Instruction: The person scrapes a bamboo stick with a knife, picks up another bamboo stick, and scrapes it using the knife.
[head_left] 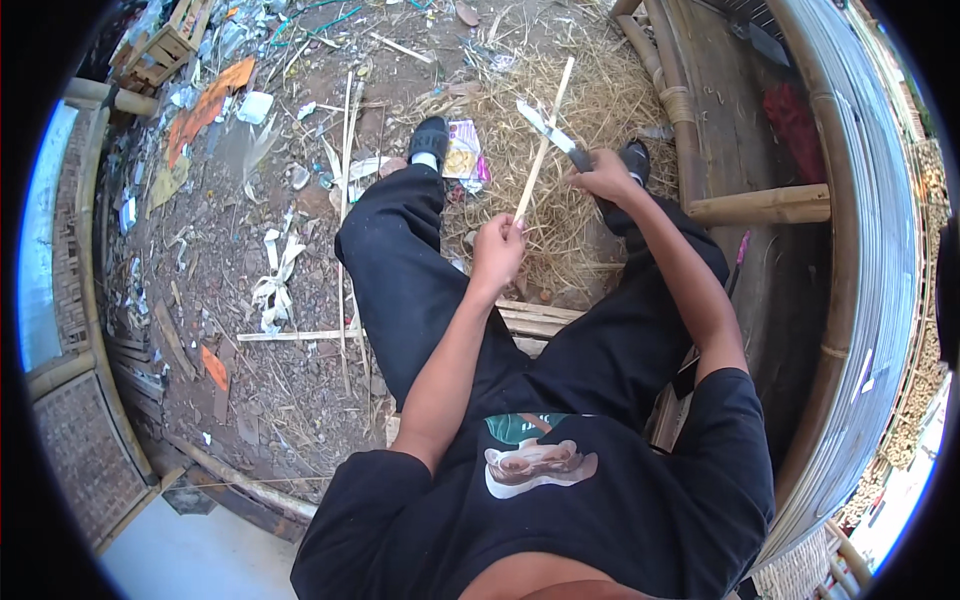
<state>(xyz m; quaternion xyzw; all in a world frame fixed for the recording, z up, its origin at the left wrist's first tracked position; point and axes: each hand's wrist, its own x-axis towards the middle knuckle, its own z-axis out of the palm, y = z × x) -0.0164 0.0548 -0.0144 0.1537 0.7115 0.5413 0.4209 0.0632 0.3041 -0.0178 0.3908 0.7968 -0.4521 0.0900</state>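
Observation:
My left hand [498, 252] is closed round the lower end of a pale bamboo strip [535, 180], which slants up and away to the right. In my right hand [606, 178] is the dark handle of a knife [548, 127]. Its blade points to the upper left and crosses the strip about midway; whether the edge touches the strip I cannot tell. Both hands are held above the ground between my spread knees. Beneath them lies a heap of thin straw-like shavings [570, 235].
Long bamboo strips [346, 150] lie on the littered ground at left. A colourful packet [462, 150] is beside my left shoe [429, 140]. At right stands a bamboo-framed wooden bench [760, 205]. A slatted crate [165, 50] sits far left, near orange scraps [215, 95].

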